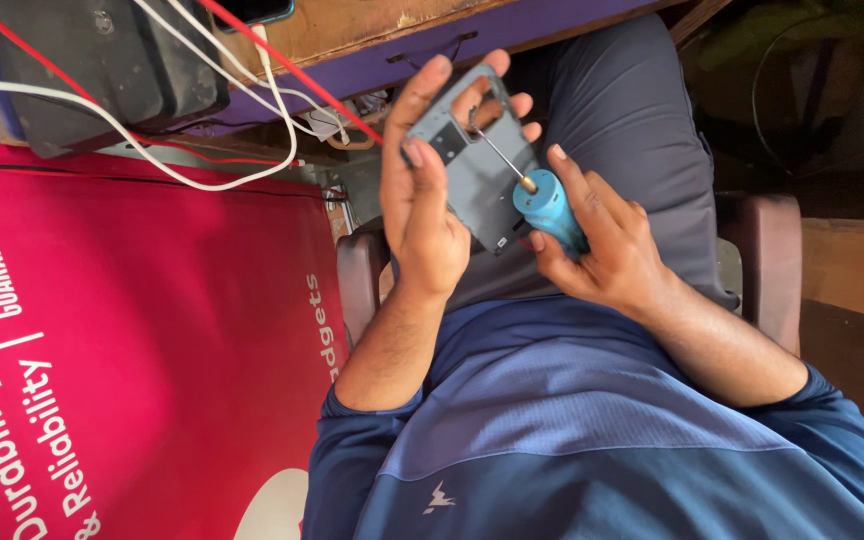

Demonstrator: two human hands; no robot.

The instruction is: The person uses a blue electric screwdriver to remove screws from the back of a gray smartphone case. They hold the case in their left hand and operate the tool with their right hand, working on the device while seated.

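two hands busy, left hand [422, 205] gripping grey phone frame [472, 165], right hand [602, 245] clasping blue screwdriver [549, 208]

Single head view, close, looking down at lap; frame appears rotated sideways.

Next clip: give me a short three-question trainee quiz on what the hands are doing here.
1. True or false: the left hand holds the flat grey plastic phone frame.
2. Which hand grips the screwdriver with the blue handle? A) left B) right C) both
3. Fill in: the screwdriver's thin metal shaft points toward the frame's ____ end, seen in the picture.

Key: 1 true; 2 B, the right hand; 3 upper.
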